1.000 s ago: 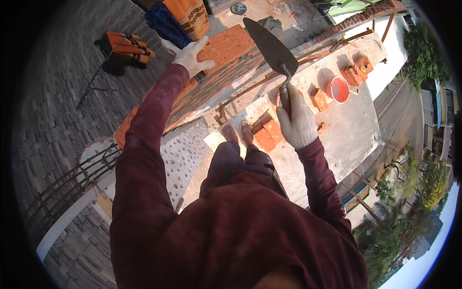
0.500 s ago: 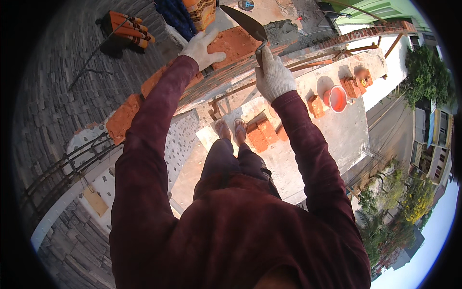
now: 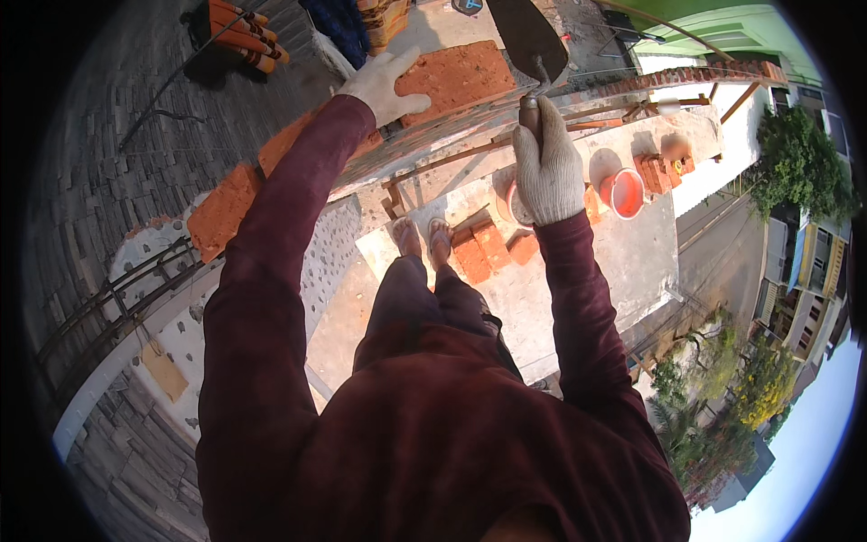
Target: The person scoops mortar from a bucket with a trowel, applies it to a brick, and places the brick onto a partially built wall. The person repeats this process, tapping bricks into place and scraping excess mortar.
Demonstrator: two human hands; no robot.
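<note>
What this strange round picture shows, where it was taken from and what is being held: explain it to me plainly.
There is no robot here, only a person. A wide fisheye camera on their head looks down, which is why the straight edges bend and the corners go dark. The maroon sleeves are the person's own arms, and their feet stand below.

The gloved left hand is spread over one end of an orange brick on top of a wall. The gloved right hand holds a trowel by its handle, blade pointing away.

On the pale platform lie more bricks, with a red bucket to the right.
</note>
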